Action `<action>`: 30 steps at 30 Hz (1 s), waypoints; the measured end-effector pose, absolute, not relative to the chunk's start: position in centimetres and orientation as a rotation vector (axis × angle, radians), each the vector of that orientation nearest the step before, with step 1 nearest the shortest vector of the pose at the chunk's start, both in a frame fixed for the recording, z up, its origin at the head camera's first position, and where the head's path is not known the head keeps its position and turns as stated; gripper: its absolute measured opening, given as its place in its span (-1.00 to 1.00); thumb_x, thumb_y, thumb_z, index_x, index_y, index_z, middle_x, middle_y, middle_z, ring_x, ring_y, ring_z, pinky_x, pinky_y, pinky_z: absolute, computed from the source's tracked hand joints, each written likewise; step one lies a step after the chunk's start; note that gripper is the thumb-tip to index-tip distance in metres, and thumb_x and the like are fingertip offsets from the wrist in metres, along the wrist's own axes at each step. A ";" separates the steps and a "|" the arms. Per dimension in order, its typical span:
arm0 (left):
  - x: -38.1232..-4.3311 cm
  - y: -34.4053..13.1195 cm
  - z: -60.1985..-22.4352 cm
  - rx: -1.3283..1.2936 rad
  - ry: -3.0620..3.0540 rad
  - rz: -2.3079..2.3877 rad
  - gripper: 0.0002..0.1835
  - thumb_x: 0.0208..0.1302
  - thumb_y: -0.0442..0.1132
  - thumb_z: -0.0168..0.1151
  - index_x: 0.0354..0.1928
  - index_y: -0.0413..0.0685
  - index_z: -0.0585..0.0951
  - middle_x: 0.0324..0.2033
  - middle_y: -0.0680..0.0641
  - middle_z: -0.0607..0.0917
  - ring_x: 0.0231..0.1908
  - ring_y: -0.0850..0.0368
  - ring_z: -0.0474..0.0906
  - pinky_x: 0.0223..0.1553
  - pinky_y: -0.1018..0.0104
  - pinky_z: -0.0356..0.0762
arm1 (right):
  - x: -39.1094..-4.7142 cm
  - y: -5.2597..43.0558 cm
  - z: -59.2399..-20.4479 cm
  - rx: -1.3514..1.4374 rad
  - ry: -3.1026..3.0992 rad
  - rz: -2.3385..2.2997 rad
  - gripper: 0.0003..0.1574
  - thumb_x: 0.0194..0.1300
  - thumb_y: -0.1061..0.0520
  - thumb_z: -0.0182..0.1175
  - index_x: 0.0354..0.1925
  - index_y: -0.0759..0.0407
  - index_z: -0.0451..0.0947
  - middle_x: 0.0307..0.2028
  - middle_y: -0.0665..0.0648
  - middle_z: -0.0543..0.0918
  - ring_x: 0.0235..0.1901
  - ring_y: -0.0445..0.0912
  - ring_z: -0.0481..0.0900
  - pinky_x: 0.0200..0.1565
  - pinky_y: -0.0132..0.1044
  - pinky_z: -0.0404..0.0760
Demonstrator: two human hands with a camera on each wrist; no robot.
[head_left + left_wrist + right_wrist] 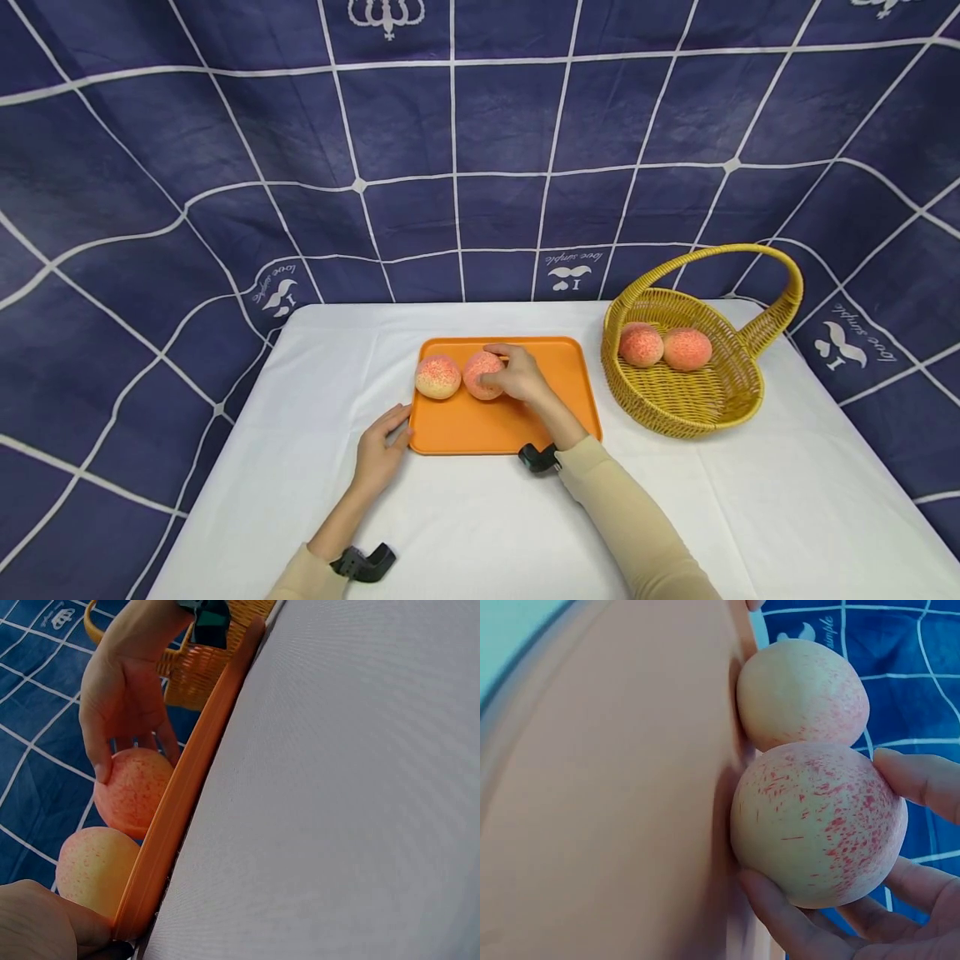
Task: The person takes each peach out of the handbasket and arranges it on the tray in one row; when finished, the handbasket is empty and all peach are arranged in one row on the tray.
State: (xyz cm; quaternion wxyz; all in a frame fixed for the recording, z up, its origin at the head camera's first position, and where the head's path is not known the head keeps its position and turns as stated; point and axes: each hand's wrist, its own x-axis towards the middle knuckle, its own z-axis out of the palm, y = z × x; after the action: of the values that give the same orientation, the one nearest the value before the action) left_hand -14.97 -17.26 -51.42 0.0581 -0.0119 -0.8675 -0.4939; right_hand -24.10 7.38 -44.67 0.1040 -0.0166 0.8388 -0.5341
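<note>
My right hand [522, 377] gripped the right-hand peach [473, 372], thumb on its near side and fingers curled about the far side. This peach was at the far part of the orange tray [480, 429], left of its middle; whether its underside bore weight on the tray, I could not tell. Just to its left, the second peach [438, 377], pale yellow with a red-speckled far side, sat in the tray's far left corner, untouched by either hand.

My left hand [381, 448] was at the tray's left edge, fingers extended and relaxed, touching the rim and holding no fruit.

To the right of the tray, and apart from it, stood a yellow woven basket [678, 412] with a tall arched handle. At least two reddish peaches [687, 349] lay inside it, towards the far side.

Tray and basket rested on a white tablecloth [465, 517]. A dark blue cloth [495, 125] with white grid lines hung behind. I wore beige sleeves [622, 508] and a dark device [365, 563] at each wrist.
</note>
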 end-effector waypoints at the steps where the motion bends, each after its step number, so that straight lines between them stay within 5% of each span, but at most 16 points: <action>1: -15.0 -17.3 -51.4 -0.035 -2.629 -1.497 -0.55 0.28 -0.43 0.23 0.22 -0.27 0.53 0.28 -0.30 0.48 0.35 -0.21 0.34 0.42 -0.11 0.20 | -24.1 7.3 -44.7 -0.050 2.477 -1.572 -0.19 -0.02 0.24 0.42 0.26 0.18 0.49 0.16 0.28 0.56 -0.03 0.05 0.55 -0.06 -0.23 0.59; 30: -14.9 -17.2 -51.5 -0.051 -2.625 -1.485 -0.56 0.28 -0.44 0.22 0.21 -0.25 0.55 0.27 -0.30 0.50 0.34 -0.21 0.35 0.41 -0.14 0.22 | -21.9 10.0 -43.0 -0.121 2.480 -1.637 -0.15 0.09 0.12 0.43 0.35 0.05 0.40 0.36 0.21 0.39 0.29 0.16 0.44 0.13 -0.02 0.61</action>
State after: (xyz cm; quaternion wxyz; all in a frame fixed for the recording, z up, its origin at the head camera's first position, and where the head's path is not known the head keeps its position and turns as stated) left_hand -14.94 -17.19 -51.46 0.0627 -0.0168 -0.8686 -0.4913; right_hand -21.91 10.02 -42.96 0.0835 -0.0407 0.8309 -0.5485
